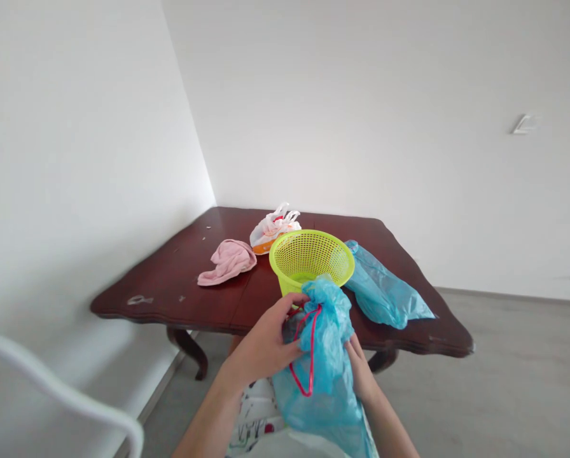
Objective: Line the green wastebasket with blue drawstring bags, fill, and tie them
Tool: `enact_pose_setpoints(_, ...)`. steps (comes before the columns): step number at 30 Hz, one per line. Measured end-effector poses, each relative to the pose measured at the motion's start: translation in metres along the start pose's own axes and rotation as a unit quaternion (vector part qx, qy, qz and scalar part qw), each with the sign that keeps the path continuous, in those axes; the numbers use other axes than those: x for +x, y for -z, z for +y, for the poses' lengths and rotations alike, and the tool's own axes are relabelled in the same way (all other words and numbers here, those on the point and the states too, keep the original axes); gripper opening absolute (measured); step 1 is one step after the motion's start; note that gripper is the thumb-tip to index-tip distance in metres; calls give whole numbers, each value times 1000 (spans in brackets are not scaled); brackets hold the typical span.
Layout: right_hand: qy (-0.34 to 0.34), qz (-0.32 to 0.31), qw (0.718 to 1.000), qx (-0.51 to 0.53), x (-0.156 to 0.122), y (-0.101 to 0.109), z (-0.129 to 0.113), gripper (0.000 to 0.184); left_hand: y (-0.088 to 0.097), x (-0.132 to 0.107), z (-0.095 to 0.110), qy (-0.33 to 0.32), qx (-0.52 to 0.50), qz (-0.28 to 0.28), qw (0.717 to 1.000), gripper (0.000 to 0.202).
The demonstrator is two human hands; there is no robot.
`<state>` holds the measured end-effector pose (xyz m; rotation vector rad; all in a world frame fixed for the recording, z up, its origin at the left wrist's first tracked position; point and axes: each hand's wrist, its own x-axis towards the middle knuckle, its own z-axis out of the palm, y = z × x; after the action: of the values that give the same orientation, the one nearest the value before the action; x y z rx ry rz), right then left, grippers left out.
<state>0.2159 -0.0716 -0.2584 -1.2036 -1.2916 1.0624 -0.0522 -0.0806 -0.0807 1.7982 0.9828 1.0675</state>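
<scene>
Two hands in the picture: one left hand point(261, 340), one right hand point(359, 369)! Between them, one blue bag point(326, 375) with one red string point(311, 356). Out ahead, just one table point(232, 305), and on it we count four: one green basket point(311, 257), one pink towel point(228, 261), one white bag point(273, 230), and a second blue bag point(383, 289). Down at the edge, one white chair point(60, 381)!
</scene>
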Motion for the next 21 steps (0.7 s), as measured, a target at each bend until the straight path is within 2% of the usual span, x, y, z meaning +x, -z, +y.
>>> enact_pose_setpoints(2,-23,8,1000,5,-1,-9,-11,69,2,1,7,-4,28,-23,999,66)
enact_pose_setpoints(3,-13,1,1000,5,-1,-13,-21,67,4,2,9,-14,49,-38,998,66)
enact_pose_setpoints(6,98,-28,994,-42,3,-17,-61,61,11,6,11,-55,128,-57,989,60)
enact_pose_setpoints(8,168,-14,982,-86,8,-13,-90,65,16,9,6,-80,167,-40,982,66)
enact_pose_setpoints(11,217,42,970,-99,10,1,-124,59,20,13,-6,-110,193,20,975,68)
enact_pose_setpoints(14,198,39,975,-89,9,8,-143,52,19,20,-20,-144,216,68,963,68)
enact_pose_setpoints(17,148,11,983,-106,20,-1,-149,55,7,29,-39,-185,240,81,950,66)
enact_pose_setpoints(19,135,12,984,-113,33,-13,-149,37,-7,33,-59,-215,232,103,943,62)
enact_pose_setpoints(21,128,14,986,-102,46,-25,-148,21,-23,34,-86,-230,198,156,940,62)
